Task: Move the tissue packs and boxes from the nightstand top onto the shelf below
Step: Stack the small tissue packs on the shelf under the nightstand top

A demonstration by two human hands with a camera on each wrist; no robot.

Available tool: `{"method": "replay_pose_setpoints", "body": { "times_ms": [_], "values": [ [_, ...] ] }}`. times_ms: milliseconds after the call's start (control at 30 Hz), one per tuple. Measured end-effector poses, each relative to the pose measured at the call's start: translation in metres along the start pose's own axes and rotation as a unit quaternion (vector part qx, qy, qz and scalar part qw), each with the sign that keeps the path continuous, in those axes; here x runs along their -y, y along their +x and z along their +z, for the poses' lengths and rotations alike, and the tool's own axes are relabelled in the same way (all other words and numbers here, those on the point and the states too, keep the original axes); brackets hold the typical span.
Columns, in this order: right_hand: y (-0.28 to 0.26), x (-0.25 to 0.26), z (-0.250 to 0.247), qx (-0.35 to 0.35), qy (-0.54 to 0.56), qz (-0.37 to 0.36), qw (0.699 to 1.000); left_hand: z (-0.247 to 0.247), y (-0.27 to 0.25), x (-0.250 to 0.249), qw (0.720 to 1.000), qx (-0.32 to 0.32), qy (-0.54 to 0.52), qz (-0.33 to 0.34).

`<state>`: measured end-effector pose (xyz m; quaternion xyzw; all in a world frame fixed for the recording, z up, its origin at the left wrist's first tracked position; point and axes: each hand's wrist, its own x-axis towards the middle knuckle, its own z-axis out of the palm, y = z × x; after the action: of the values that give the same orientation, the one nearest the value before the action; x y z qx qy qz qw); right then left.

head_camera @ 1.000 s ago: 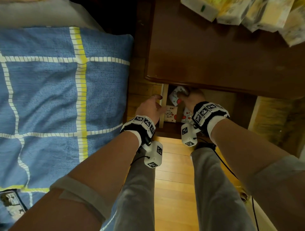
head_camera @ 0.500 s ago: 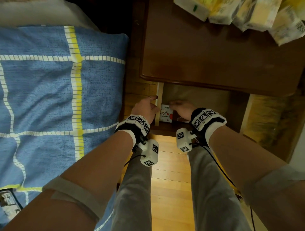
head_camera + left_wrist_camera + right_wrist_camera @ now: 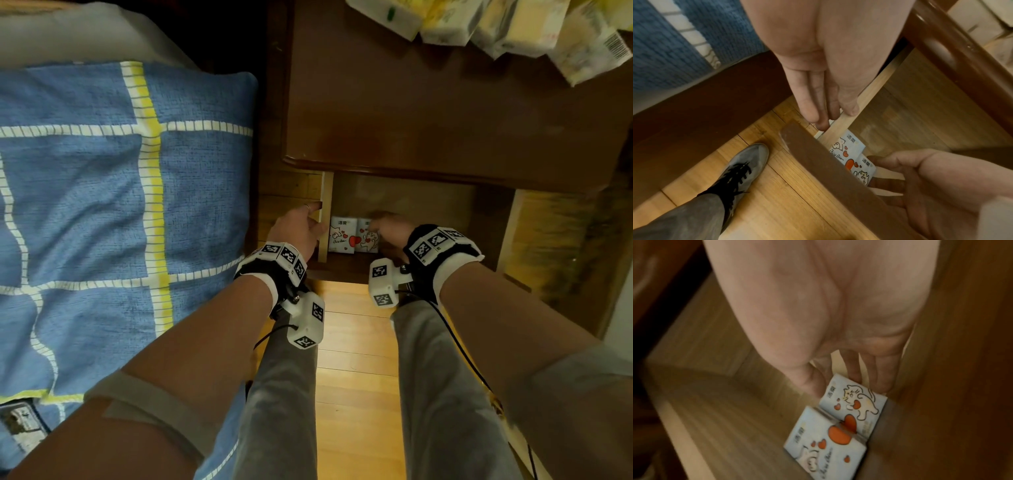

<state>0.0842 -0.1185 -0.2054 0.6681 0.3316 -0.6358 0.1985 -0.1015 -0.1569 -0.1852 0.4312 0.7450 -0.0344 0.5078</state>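
Note:
Two small white tissue packs with red hearts stand side by side at the shelf's left end, the left pack [image 3: 342,238] [image 3: 844,147] [image 3: 826,447] against the light wood side panel [image 3: 325,216]. My right hand [image 3: 380,226] [image 3: 873,170] [image 3: 846,386] reaches into the shelf and pinches the right pack [image 3: 366,240] [image 3: 855,400], the one with the cat drawing, thumb on one side and fingers on the other. My left hand [image 3: 317,217] [image 3: 835,116] holds the panel's front edge. Several larger tissue packs [image 3: 513,27] lie at the back right of the dark nightstand top [image 3: 428,120].
A bed with a blue checked cover [image 3: 120,205] lies close on the left. The shelf floor [image 3: 715,402] is bare to the right of the two packs. My legs and a grey shoe [image 3: 744,162] are on the wooden floor [image 3: 356,377] in front of the nightstand.
My right hand has gone down into the shelf, and the pack it holds now stands beside the other one. My left hand has stayed on the side panel.

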Motion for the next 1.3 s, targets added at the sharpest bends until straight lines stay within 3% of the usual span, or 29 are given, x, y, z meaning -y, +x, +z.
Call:
{"method": "replay_pose_setpoints", "body": {
  "times_ms": [267, 367, 466, 566, 700, 833, 933, 1133, 1299],
  "values": [
    [-0.018, 0.003, -0.003, -0.045, 0.094, 0.028, 0.994, -0.008, -0.007, -0.012, 0.996, 0.010, 0.083, -0.041],
    [-0.060, 0.010, -0.033, -0.033, 0.143, -0.006, 0.989, -0.031, -0.022, -0.045, 0.995, -0.030, 0.088, -0.046],
    [-0.107, 0.026, -0.072, -0.008, 0.198, -0.108, 0.974, -0.059, -0.041, -0.088, 0.992, -0.090, 0.084, -0.011],
    [-0.140, 0.046, -0.112, -0.126, 0.185, -0.227, 0.948, -0.080, -0.049, -0.134, 0.986, -0.141, 0.065, 0.065],
    [-0.146, 0.069, -0.167, -0.317, -0.026, -0.303, 0.898, -0.096, -0.039, -0.189, 0.962, -0.194, 0.068, 0.181],
    [-0.126, 0.092, -0.198, -0.297, -0.205, -0.211, 0.909, -0.097, -0.019, -0.233, 0.914, -0.185, 0.223, 0.286],
    [-0.108, 0.097, -0.201, -0.275, -0.244, -0.150, 0.918, -0.089, -0.003, -0.257, 0.915, -0.110, 0.275, 0.274],
    [-0.105, 0.073, -0.190, -0.320, -0.243, -0.187, 0.897, -0.071, 0.023, -0.267, 0.910, -0.012, 0.335, 0.244],
    [-0.109, 0.057, -0.178, -0.301, -0.246, -0.170, 0.906, -0.063, 0.018, -0.257, 0.900, -0.028, 0.356, 0.250]
  ]
}}
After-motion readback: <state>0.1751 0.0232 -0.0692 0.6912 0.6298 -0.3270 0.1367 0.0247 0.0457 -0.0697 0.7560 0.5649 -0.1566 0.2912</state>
